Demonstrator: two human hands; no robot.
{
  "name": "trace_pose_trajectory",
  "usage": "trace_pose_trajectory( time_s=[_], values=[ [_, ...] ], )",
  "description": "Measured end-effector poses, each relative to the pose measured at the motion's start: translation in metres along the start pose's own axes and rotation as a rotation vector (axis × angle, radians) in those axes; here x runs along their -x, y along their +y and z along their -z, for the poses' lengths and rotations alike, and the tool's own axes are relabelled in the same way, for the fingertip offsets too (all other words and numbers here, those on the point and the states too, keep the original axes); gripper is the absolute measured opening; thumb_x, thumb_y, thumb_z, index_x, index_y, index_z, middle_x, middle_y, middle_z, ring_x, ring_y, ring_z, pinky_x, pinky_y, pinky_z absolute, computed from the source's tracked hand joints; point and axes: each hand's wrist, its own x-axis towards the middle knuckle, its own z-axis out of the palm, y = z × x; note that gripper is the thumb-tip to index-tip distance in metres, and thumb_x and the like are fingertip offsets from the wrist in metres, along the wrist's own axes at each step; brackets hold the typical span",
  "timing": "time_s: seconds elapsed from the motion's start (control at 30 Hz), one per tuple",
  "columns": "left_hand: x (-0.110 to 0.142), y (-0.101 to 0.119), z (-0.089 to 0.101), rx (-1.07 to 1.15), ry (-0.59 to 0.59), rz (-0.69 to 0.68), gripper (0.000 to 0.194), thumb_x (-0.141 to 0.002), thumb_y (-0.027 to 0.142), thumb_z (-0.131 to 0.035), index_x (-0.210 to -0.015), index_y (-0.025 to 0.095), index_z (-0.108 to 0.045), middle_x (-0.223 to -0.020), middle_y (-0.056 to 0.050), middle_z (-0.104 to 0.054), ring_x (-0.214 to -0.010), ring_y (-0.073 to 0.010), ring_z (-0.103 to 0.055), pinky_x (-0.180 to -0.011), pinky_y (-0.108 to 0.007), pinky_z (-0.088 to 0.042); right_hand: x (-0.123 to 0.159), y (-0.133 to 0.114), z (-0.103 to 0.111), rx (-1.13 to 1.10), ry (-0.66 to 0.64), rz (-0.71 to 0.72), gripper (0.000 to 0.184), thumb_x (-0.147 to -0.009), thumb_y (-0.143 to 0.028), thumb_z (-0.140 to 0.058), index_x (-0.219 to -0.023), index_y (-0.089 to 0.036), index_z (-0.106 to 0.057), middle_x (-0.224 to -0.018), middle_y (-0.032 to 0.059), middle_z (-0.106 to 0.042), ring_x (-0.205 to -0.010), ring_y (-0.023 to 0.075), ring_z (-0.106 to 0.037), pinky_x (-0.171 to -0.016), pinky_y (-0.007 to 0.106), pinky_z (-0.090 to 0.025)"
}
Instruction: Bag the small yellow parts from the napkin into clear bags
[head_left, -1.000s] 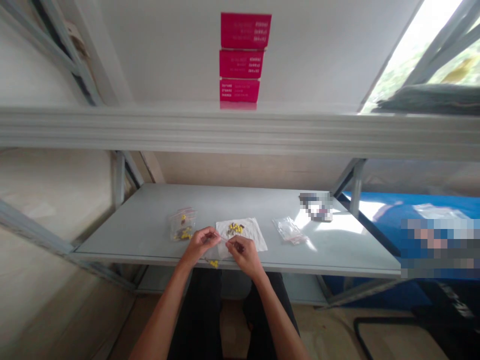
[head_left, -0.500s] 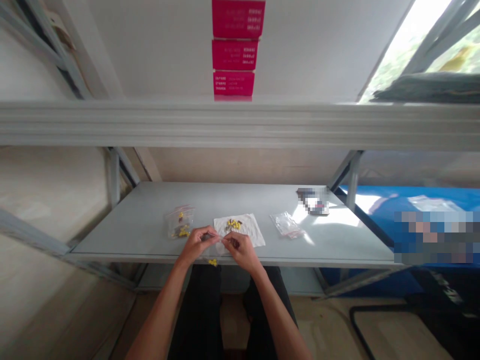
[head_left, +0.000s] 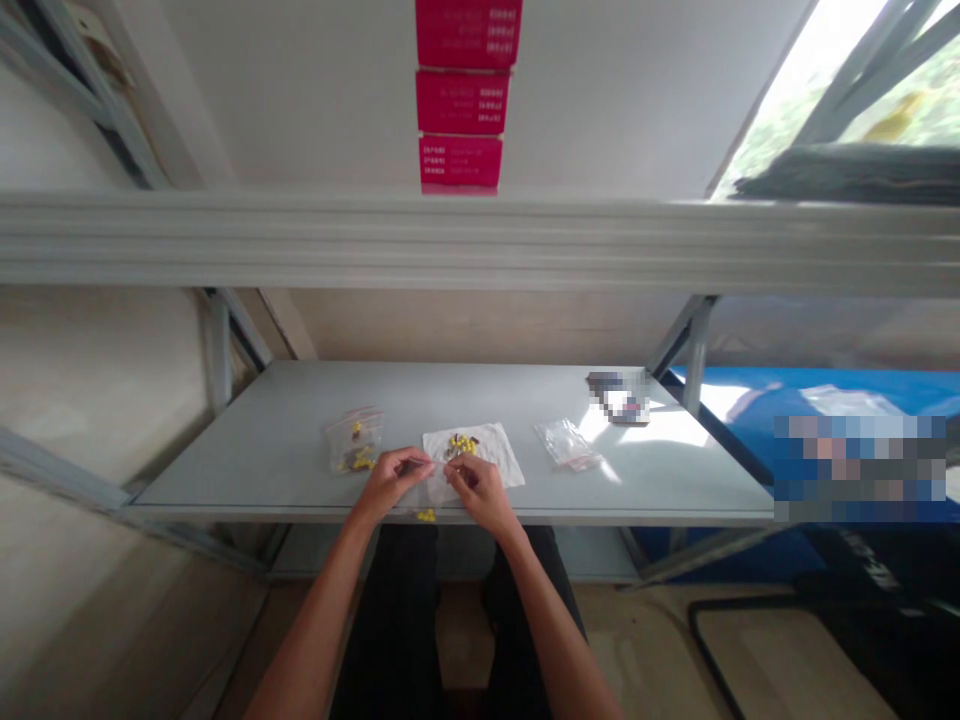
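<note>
Lying left of the white cloth (head_left: pixel 504 462) is a filled bag (head_left: pixel 354 440). At the cloth's near-left side, left hand (head_left: pixel 390 482) and right hand (head_left: pixel 478 484) pinch a clear bag (head_left: pixel 433 492) by its top; should either slip, its yellow pieces (head_left: pixel 426 515) could spill. Plastic packets (head_left: pixel 566 443) lie right of the cloth.

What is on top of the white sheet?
A small pile of yellow and dark pieces lies on the white sheet; whatever the right hand covers cannot be seen.
</note>
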Motion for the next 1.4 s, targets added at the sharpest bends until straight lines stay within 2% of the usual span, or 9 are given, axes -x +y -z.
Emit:
trace_pose_trajectory(
  time_s=[0.17,0.5,0.8,0.97,1.03,1.1,1.2,1.3,1.4],
  values=[
    [-0.001,0.005,-0.001,-0.031,-0.08,-0.026,0.025,-0.081,0.041,-0.073,-0.083,0.017,-0.075,-0.085,-0.006,-0.076,-0.083,-0.0218,-0.068,-0.079,-0.029,-0.051,0.001,-0.001,0.001,0.031,-0.019,0.038,0.026,-0.098,-0.034,-0.053,-0.079,-0.018,-0.063,-0.068,-0.0014,-0.054,-0.061,0.0122,-0.046,-0.062,0.025,-0.034],
    [-0.001,0.0,0.0,-0.017,-0.097,-0.048,0.026,-0.083,0.043,-0.073,-0.081,0.018,-0.078,-0.082,-0.005,-0.075,-0.081,-0.0215,-0.067,-0.078,-0.03,-0.049,0.001,-0.005,-0.002,0.082,-0.053,0.031,0.028,-0.097,-0.031,-0.05,-0.079,-0.017,-0.067,-0.07,0.0011,-0.06,-0.063,0.0134,-0.047,-0.063,0.026,-0.034],
    [0.002,0.003,0.001,-0.006,-0.056,-0.022,0.036,-0.087,0.048,-0.066,-0.073,0.017,-0.079,-0.078,-0.006,-0.075,-0.077,-0.0214,-0.066,-0.073,-0.03,-0.048,0.005,-0.005,0.0,-0.024,0.015,-0.04,0.036,-0.097,-0.035,-0.054,-0.069,-0.017,-0.068,-0.061,0.001,-0.061,-0.058,0.0132,-0.052,-0.059,0.025,-0.036],
    [0.0,-0.006,-0.001,0.153,0.016,0.096,0.045,-0.081,0.06,-0.069,-0.085,0.015,-0.078,-0.075,-0.007,-0.076,-0.059,-0.0196,-0.065,-0.059,-0.03,-0.052,0.005,-0.006,-0.005,0.107,0.057,0.018,0.045,-0.101,-0.037,-0.052,-0.064,-0.018,-0.068,-0.058,0.0016,-0.06,-0.058,0.0144,-0.055,-0.062,0.027,-0.04],
    [-0.001,-0.01,-0.001,0.23,0.137,0.111,0.052,-0.082,0.066,-0.066,-0.09,0.015,-0.075,-0.077,-0.007,-0.076,-0.057,-0.0185,-0.065,-0.055,-0.03,-0.053,0.008,-0.003,0.007,0.264,0.16,0.065,0.043,-0.102,-0.036,-0.05,-0.07,-0.019,-0.072,-0.066,0.0053,-0.066,-0.069,0.0183,-0.059,-0.07,0.03,-0.044],
    [-0.003,-0.014,-0.002,0.298,0.274,0.108,0.055,-0.084,0.069,-0.062,-0.097,0.016,-0.072,-0.083,-0.008,-0.077,-0.058,-0.0174,-0.065,-0.053,-0.028,-0.053,0.013,0.004,0.033,0.482,0.336,0.073,0.032,-0.101,-0.033,-0.049,-0.094,-0.02,-0.078,-0.088,0.0103,-0.073,-0.089,0.024,-0.06,-0.084,0.036,-0.047],
    [-0.004,-0.016,-0.004,0.351,0.371,0.09,0.055,-0.086,0.068,-0.06,-0.108,0.018,-0.067,-0.093,-0.009,-0.077,-0.062,-0.0169,-0.066,-0.051,-0.027,-0.053,0.025,0.022,0.085,0.85,0.563,-0.074,0.04,-0.093,-0.034,-0.059,-0.128,-0.02,-0.07,-0.123,0.0159,-0.068,-0.112,0.0327,-0.054,-0.098,0.048,-0.042],
    [-0.005,-0.015,-0.006,0.335,0.374,0.085,0.052,-0.087,0.066,-0.06,-0.108,0.019,-0.066,-0.096,-0.009,-0.077,-0.063,-0.0169,-0.066,-0.051,-0.027,-0.053,0.036,0.039,0.127,1.067,0.497,-0.255,0.055,-0.086,-0.039,-0.067,-0.137,-0.017,-0.065,-0.132,0.0208,-0.063,-0.115,0.0373,-0.054,-0.093,0.049,-0.042],
    [-0.005,-0.014,-0.006,0.323,0.356,0.077,0.049,-0.087,0.063,-0.061,-0.106,0.018,-0.067,-0.095,-0.009,-0.077,-0.062,-0.0168,-0.066,-0.05,-0.027,-0.053,0.041,0.048,0.143,1.087,0.377,-0.273,0.036,-0.091,-0.036,-0.062,-0.119,-0.019,-0.076,-0.118,0.0155,-0.072,-0.104,0.0309,-0.061,-0.087,0.04,-0.043]
  ],
)
